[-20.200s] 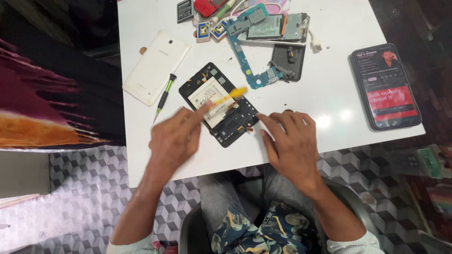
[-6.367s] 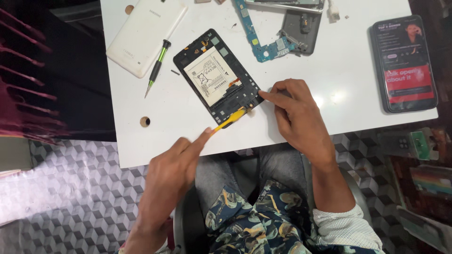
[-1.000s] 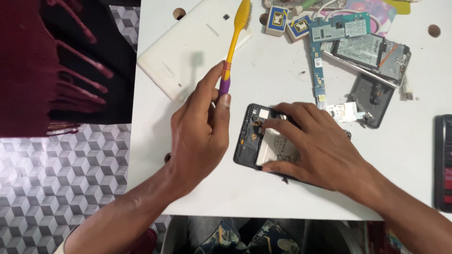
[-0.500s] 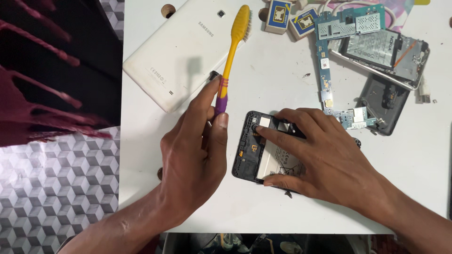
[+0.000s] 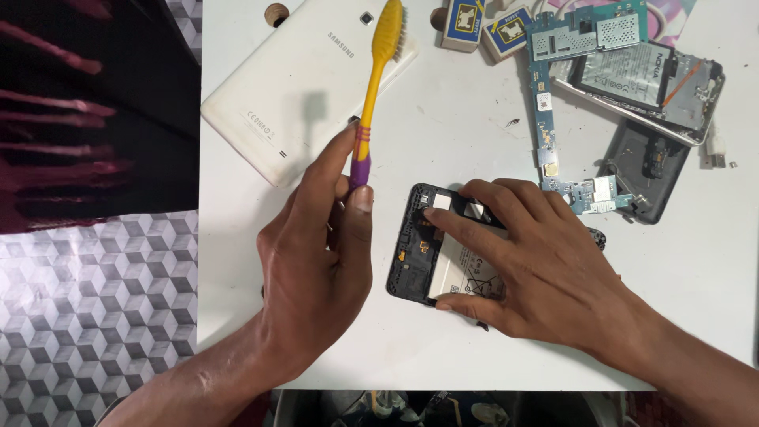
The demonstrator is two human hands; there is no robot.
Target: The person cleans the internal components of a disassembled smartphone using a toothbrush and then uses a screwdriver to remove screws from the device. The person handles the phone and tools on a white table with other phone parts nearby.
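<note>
Since half a second ago we are keeping much the same pose: our left hand [image 5: 316,269] is still pinching the yellow toothbrush [image 5: 374,87] by its purple grip, bristle head raised over the white back cover [image 5: 300,87], and the whole scene is sitting only slightly lower and closer in view. Our right hand [image 5: 545,269] is still lying spread on the opened phone [image 5: 419,253], fingers pressing flat on its pale battery (the black frame is showing at the left edge). The phone is resting on the white bench [image 5: 443,134], just beside the left hand. The back cover is smooth, glossy plastic with rounded corners. Further up we are seeing a thin blue-green circuit board [image 5: 545,95], a metal-framed phone body [image 5: 648,79] and a dark grey shell [image 5: 640,166], matte and rectangular.
</note>
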